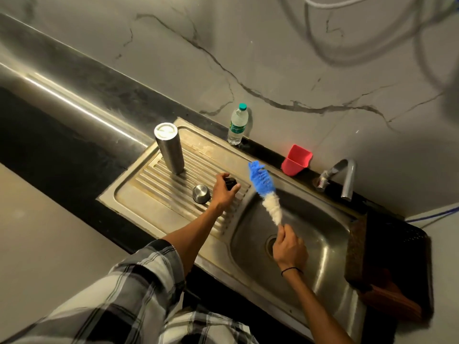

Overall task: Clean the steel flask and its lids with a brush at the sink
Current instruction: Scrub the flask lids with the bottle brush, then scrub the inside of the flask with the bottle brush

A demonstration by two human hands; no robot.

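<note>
The steel flask [169,148] stands upside down on the ribbed drainboard [159,187] of the sink. A round steel lid [201,193] lies on the drainboard in front of it. Just right of that lid, my left hand [224,190] grips a small black lid [230,182] at the drainboard's right end. My right hand [289,248] holds the handle of a bottle brush [265,190] over the sink basin [310,234]. The brush has blue bristles at the tip and white ones lower down, and it points up and away from me.
A plastic water bottle [238,125] with a green cap stands on the back ledge. A red plastic holder [296,160] sits beside the steel tap [344,176]. A dark tray or rack [392,259] rests on the basin's right edge. The drain [271,245] lies partly under my right hand.
</note>
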